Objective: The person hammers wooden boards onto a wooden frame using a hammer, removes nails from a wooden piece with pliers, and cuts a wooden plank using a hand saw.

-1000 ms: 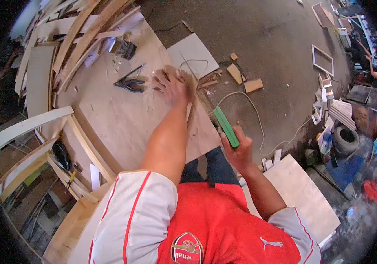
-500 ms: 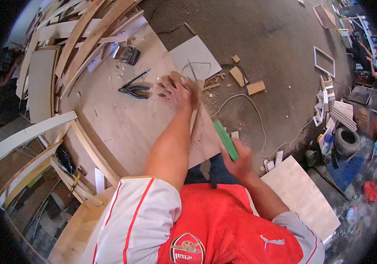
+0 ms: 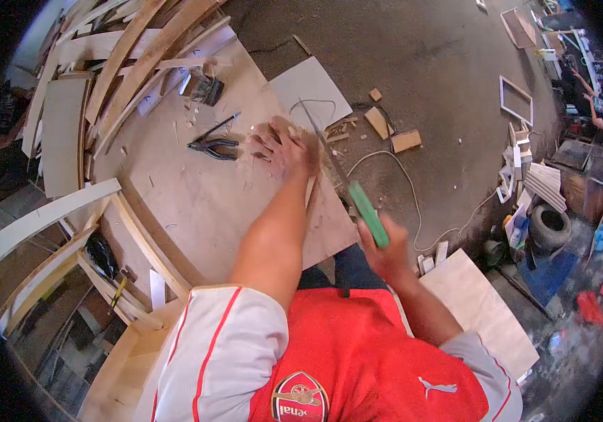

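Observation:
My left hand (image 3: 286, 153) presses down over a narrow wooden strip (image 3: 310, 191) at the right edge of the plywood board (image 3: 189, 186). Most of the strip is hidden beneath the palm and fingers. My right hand (image 3: 386, 247) is wrapped round the green handle of a hand saw (image 3: 368, 214). The thin saw blade slants up and left, just right of my left hand; I cannot tell whether it touches the strip. Left of my left hand lie black-handled pliers (image 3: 216, 148) and a dark pen with a blue end (image 3: 218, 127).
Curved wood pieces (image 3: 129, 67) are piled at the upper left. A wooden frame (image 3: 136, 232) stands at left. On the floor are wood blocks (image 3: 405, 141), a white panel (image 3: 312, 88), a cable (image 3: 414, 190) and a pale board (image 3: 481, 309). Another person (image 3: 600, 112) is far right.
The saw and my right hand have shifted to the right, and the blade now shows clear of my left hand's edge. My left hand stays in place on the strip.

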Demonstrator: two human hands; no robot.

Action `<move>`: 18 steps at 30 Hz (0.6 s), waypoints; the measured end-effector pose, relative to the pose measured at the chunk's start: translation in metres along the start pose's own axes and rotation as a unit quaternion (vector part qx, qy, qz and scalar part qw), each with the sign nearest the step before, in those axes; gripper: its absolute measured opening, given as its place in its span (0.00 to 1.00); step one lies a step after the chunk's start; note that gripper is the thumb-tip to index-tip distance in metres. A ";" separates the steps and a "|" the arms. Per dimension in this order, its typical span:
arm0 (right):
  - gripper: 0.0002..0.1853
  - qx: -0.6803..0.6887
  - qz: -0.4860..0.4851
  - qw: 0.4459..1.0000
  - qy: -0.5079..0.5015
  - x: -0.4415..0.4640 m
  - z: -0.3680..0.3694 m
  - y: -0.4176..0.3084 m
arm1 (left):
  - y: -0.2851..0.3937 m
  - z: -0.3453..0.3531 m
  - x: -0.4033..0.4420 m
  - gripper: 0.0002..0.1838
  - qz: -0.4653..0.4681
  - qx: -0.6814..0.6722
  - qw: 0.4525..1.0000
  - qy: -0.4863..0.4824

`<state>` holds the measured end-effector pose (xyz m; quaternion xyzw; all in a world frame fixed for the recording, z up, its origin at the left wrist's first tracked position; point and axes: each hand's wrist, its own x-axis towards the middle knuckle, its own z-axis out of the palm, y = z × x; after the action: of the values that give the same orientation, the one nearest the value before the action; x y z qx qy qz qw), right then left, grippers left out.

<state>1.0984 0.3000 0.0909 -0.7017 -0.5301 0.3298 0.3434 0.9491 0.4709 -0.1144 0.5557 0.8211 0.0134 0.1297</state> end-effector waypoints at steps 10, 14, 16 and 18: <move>0.14 0.029 -0.014 0.999 0.015 -0.002 -0.002 0.004 | -0.003 0.000 -0.003 0.33 0.006 0.008 0.999 0.051; 0.15 -0.049 0.024 0.998 -0.040 0.065 0.047 0.020 | -0.003 -0.018 -0.005 0.34 0.000 -0.011 1.000 -0.021; 0.14 -0.030 0.042 0.998 -0.041 0.052 0.034 0.020 | -0.002 -0.023 -0.003 0.34 0.005 -0.028 0.999 -0.030; 0.13 0.036 0.042 0.998 -0.031 0.011 0.004 0.010 | 0.002 -0.017 0.001 0.34 0.003 -0.017 1.000 -0.009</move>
<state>1.1030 0.3095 0.0790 -0.6998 -0.4983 0.3848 0.3376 0.9465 0.4750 -0.0981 0.5561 0.8177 0.0225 0.1469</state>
